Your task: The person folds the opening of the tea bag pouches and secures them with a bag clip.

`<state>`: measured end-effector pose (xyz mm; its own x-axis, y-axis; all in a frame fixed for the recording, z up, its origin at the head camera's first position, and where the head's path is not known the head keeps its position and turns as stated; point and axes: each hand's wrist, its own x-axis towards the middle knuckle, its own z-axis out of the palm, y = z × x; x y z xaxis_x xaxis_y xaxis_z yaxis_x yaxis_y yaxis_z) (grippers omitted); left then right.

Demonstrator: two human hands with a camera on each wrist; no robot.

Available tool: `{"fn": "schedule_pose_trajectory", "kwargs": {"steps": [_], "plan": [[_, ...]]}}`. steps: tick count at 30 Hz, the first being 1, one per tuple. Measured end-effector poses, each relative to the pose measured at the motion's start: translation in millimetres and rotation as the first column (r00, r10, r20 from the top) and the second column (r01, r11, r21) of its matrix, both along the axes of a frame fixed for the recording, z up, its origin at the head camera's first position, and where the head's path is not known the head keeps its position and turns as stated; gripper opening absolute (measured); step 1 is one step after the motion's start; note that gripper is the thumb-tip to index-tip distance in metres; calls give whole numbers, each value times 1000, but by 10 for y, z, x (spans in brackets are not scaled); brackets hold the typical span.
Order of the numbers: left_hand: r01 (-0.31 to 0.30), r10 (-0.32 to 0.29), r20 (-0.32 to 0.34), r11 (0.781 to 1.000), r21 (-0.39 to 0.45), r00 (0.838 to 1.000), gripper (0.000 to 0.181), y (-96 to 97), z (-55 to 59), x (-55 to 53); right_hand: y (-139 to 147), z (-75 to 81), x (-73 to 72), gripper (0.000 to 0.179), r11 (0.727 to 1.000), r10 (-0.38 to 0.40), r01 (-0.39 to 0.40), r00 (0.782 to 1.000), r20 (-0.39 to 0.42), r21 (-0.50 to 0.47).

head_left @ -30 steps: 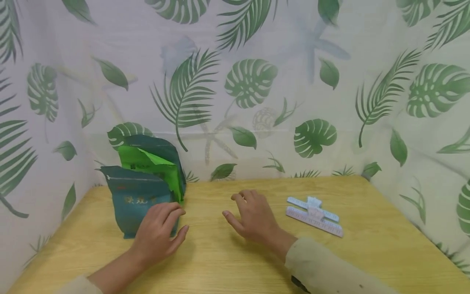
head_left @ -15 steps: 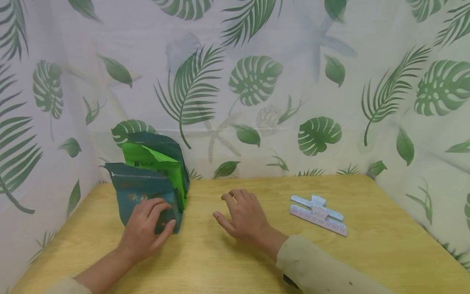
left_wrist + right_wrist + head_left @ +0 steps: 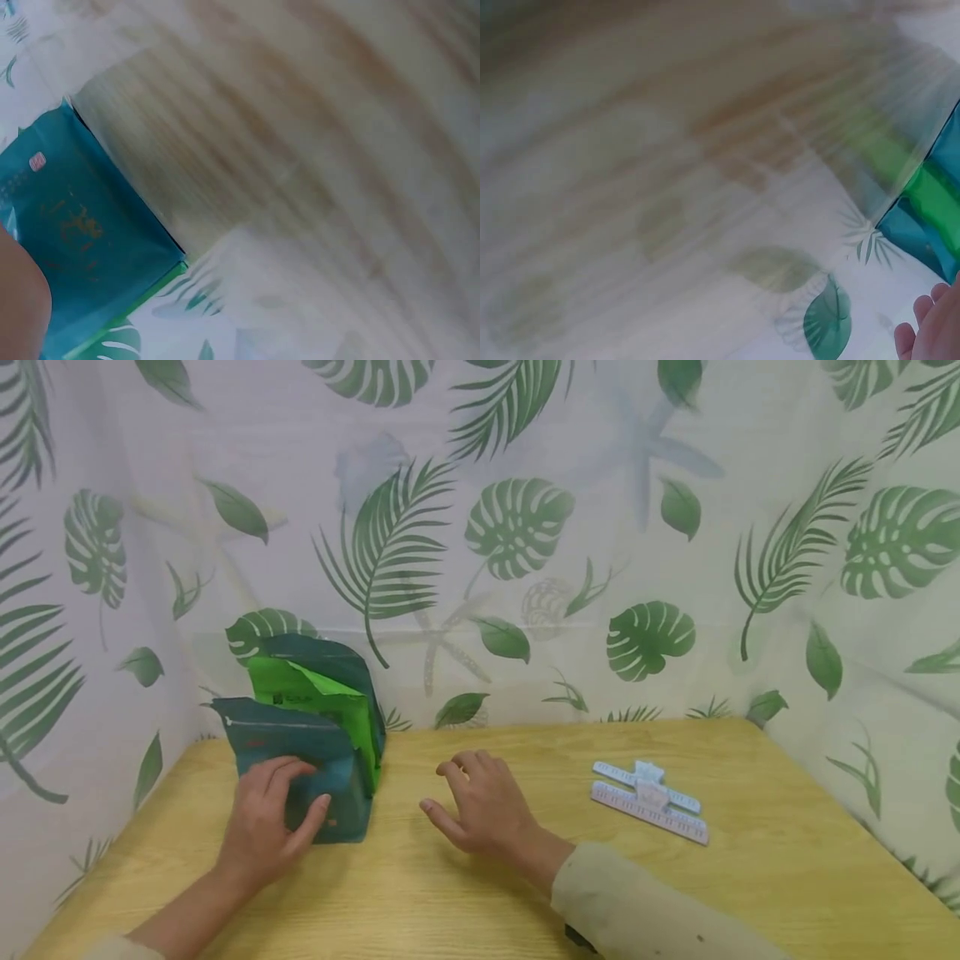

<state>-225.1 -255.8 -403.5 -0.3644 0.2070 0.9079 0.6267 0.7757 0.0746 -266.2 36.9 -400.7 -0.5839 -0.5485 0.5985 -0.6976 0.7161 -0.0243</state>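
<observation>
A teal stand-up pouch [image 3: 337,777] with an uneven top edge stands on the left of the table. Close in front of it is my left hand [image 3: 262,822], fingers loosely bent and thumb apart, overlapping its face in the head view. Behind that pouch stand a bright green pouch [image 3: 315,693] and a second teal pouch [image 3: 333,656]. My right hand [image 3: 483,806] is over the middle of the table, relaxed and holding nothing. In the left wrist view the teal pouch [image 3: 90,225] shows gold print; pouches also appear at the right wrist view's edge.
To the right of my right hand lie a light blue bag clip [image 3: 611,772] and a pale purple bag clip [image 3: 630,807], side by side and close together. The wooden table [image 3: 750,893] ends at a white leaf-patterned cloth [image 3: 562,677] behind and on both sides.
My left hand has moved left, from the right part of the front pouch to its left part. My right hand has drifted left across the table. The pouches and clips stay where they were.
</observation>
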Motion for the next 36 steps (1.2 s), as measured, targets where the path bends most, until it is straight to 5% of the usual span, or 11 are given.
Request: {"fn": "schedule_pose_trajectory", "kwargs": {"steps": [7,12,17,21,30,36], "plan": [[-95,96,14,995,-43,995,56,-115,1,-3,-167,-3,27,44,1000,22,-22,1000,13,15],[-185,189,55,980,-68,981,61,-192,-5,23,-282,5,52,44,999,25,-26,999,25,46],[-267,268,24,962,-55,963,64,-239,-26,25,-376,-3,68,46,996,27,-29,999,23,84],[-351,352,27,936,-19,936,69,-274,-52,39,-454,-13,65,46,995,31,-32,999,22,96],[-461,455,174,887,-2,873,77,-341,-113,124,-663,-30,77,48,991,35,-35,999,2,132],[-500,464,370,866,2,805,82,-371,-133,202,-800,-37,127,46,982,-2,-5,999,37,187]]}}
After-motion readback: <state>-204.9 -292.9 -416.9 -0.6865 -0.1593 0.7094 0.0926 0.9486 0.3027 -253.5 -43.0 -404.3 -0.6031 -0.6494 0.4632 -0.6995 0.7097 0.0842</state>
